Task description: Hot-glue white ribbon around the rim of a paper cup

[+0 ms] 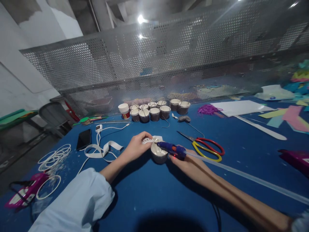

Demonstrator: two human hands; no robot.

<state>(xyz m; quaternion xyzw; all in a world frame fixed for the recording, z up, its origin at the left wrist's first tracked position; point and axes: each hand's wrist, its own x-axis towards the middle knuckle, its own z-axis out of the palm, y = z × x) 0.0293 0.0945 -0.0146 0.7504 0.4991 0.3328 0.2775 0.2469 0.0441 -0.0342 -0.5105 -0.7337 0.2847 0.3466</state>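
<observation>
In the head view my right hand (182, 161) is wrapped round a blue hot glue gun (171, 149). A long clear glue stick (241, 174) runs out of its back end. The gun's tip is over a small grey-sided paper cup (159, 156) with a white inside, which stands on the table. Pinched in my left hand (138, 145) is a white paper strip (147, 140) with dark printed letters, at the cup's far left rim. The gun's nozzle is close to the strip; whether they touch I cannot tell.
Several similar cups (154, 114) stand at the back beside stacked paper cups (124, 109). Scissors (207, 148) lie right, below purple string (208, 109). Left are a phone (84, 139), white ribbon (106, 149) and a cable (54, 158). A perforated metal panel (154, 64) rises behind.
</observation>
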